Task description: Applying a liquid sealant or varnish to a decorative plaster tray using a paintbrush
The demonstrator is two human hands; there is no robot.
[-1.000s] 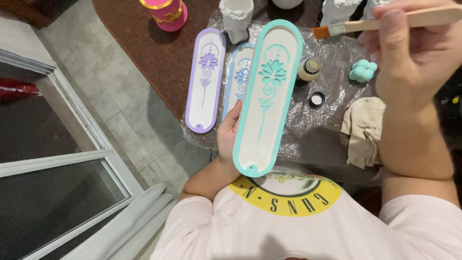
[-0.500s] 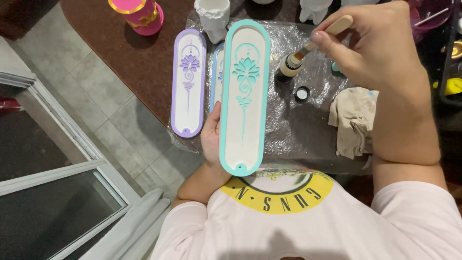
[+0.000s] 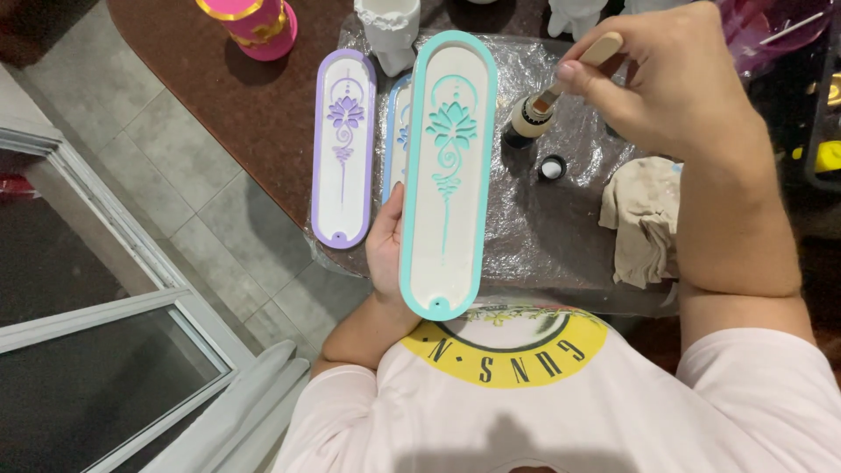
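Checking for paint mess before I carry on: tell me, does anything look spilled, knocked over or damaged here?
Nothing stands out. The small paint bottle stands upright with the brush dipped in; its cap lies beside it on the plastic sheet. No spill shows, and the teal tray looks intact.

White tray [image 3: 447,175] teal rim, teal lotus motif; second tray [image 3: 342,149] lilac rim, lilac lotus; beige cloth [image 3: 644,219].

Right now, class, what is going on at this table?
A person holds a long teal-rimmed tray with a lotus design up in the left hand. The right hand holds a paintbrush with its tip dipped into a small paint bottle; the bottle's cap lies beside it. A purple-rimmed tray, a blue one and a crumpled cloth rest on the plastic-covered table.
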